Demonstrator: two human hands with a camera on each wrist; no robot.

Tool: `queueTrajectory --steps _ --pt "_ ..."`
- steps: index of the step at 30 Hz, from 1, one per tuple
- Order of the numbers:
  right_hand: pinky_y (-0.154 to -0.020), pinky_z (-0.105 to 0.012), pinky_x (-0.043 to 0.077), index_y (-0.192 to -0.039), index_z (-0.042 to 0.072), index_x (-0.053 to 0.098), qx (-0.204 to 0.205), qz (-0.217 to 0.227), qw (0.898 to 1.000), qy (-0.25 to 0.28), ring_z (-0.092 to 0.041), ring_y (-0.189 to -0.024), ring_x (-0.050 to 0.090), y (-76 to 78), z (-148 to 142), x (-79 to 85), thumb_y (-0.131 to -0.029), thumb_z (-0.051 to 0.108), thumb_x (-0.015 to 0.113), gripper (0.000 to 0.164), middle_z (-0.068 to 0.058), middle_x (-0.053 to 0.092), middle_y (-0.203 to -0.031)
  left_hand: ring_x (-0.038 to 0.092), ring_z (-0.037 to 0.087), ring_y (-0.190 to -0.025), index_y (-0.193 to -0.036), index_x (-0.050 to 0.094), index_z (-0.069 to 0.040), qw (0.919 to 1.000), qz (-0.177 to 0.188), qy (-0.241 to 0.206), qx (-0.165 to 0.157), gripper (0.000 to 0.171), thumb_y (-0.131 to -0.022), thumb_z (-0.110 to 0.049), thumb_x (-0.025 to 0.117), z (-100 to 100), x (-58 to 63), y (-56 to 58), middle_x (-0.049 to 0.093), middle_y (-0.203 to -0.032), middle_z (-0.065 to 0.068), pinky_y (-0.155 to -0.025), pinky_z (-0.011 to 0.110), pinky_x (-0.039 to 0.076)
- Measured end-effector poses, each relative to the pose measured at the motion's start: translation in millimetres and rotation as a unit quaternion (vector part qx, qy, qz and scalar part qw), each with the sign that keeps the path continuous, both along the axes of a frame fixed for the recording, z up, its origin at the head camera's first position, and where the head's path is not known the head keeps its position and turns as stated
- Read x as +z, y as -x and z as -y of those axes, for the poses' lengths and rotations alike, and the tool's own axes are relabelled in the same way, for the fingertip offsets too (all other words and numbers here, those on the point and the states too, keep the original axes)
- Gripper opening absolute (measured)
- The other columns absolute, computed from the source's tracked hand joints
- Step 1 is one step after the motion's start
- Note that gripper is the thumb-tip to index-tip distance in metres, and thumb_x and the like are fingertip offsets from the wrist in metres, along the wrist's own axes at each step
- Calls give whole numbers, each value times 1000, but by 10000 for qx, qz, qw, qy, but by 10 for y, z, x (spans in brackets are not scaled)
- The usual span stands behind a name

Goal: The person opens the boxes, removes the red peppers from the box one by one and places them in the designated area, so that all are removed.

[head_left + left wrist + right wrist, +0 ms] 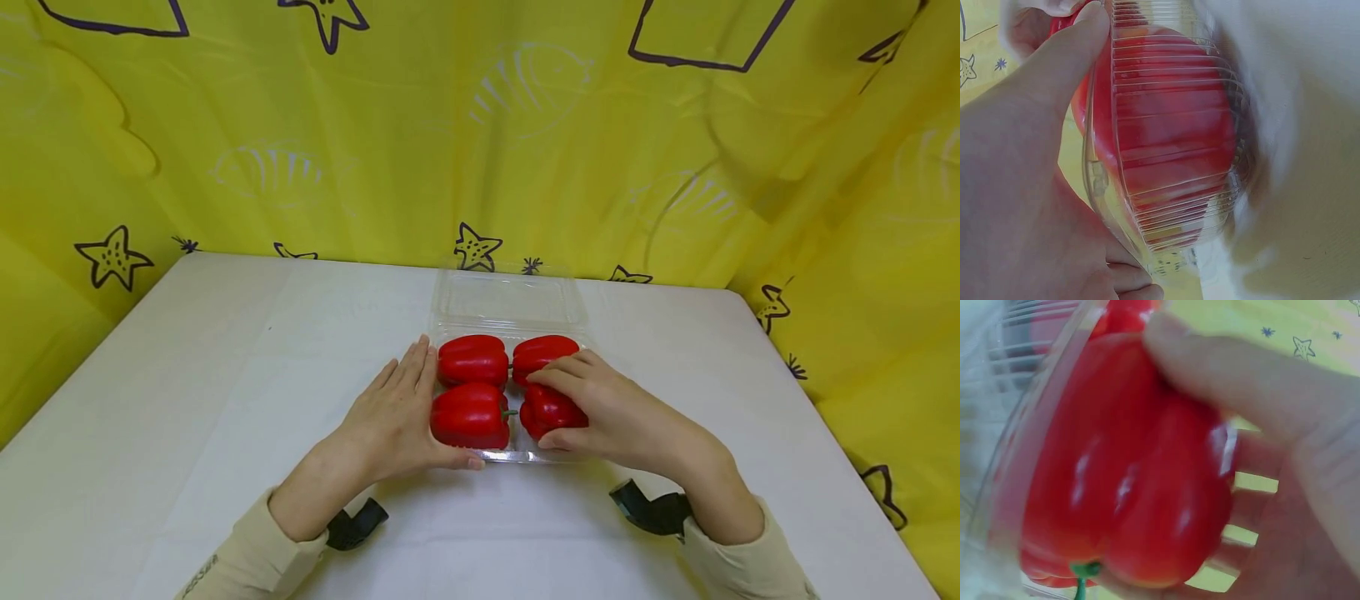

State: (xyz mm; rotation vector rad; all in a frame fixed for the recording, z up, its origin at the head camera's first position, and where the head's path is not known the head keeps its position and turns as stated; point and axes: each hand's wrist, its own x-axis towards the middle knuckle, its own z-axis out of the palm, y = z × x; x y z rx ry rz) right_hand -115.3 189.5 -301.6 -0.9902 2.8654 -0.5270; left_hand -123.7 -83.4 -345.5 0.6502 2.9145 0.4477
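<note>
A clear plastic clamshell box stands on the table with its lid folded back. Red bell peppers fill it in two rows: one at back left, one at front left, one at back right. My right hand grips the front right bell pepper, thumb on the near side and fingers over the far side; its green stem shows in the right wrist view. With fingers straight, my left hand rests along the box's left side, thumb at the front rim.
A white-covered table extends around the box. Behind and to the right hangs a yellow curtain with starfish and fish drawings. Dark wrist-worn mounts stick out beside both sleeves.
</note>
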Motion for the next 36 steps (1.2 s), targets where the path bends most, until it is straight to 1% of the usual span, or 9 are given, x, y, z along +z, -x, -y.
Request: queueTrajectory --steps 5,13,16,20,23,28,33,36 --pt "-91 -39 58 -134 10 60 44 -76 9999 -113 -24 -123 48 -63 1 49 -77 30 85 65 -4 60 -132 17 35 -154 -157 14 1 10000 13 27 -13 136 -65 -82 68 0 -2 1 12 -166 18 -122 54 24" --pt "-95 -39 56 -132 10 61 60 -407 9992 21 -20 -122 52 -138 16 125 -74 24 88 65 -2 59 -131 17 35 -154 -157 14 1 10000 38 -17 12 136 -64 -81 70 -6 -6 5 12 -166 18 -122 53 25" --pt "-95 -38 57 -132 10 61 5 -460 9989 -13 -20 -122 53 -133 15 145 -74 22 88 65 -2 59 -131 17 35 -154 -157 14 1 10000 58 -30 29 136 -64 -80 70 -8 -8 3 13 -166 18 -122 54 26" --pt "-93 -39 58 -130 9 62 -65 -675 9977 -27 -22 -121 54 -109 -2 174 -74 20 88 62 -3 60 -129 17 35 -154 -157 15 1 10000 53 -21 27 136 -64 -80 70 -7 -14 -1 13 -166 17 -122 53 26" --pt "-92 -41 58 -128 8 63 -116 -978 9951 -33 -25 -120 55 -84 -20 189 -74 18 88 61 -5 60 -127 17 35 -154 -157 15 1 10000 62 -7 20 136 -64 -80 70 -8 -15 -4 13 -166 17 -122 53 25" --pt "-91 -44 57 -127 9 63 -181 -1436 9894 -72 -26 -116 56 -49 -39 206 -72 15 89 61 -8 60 -123 17 35 -154 -157 14 2 10000 48 43 15 136 -64 -81 70 -8 -9 -9 13 -166 18 -122 53 25" --pt "-91 -47 57 -127 11 63 -354 -1526 9874 -210 -29 -118 53 -45 -57 232 -74 16 88 59 -10 59 -123 17 35 -154 -157 14 1 10000 70 7 24 136 -64 -81 70 -8 -8 -10 12 -166 18 -122 53 25" --pt "-92 -50 57 -125 9 62 -437 -1573 9861 -305 -32 -121 51 -32 -74 246 -73 13 88 58 -14 59 -126 17 35 -154 -157 14 1 10000 76 3 22 136 -64 -80 70 -7 -8 -11 12 -166 18 -122 53 24"
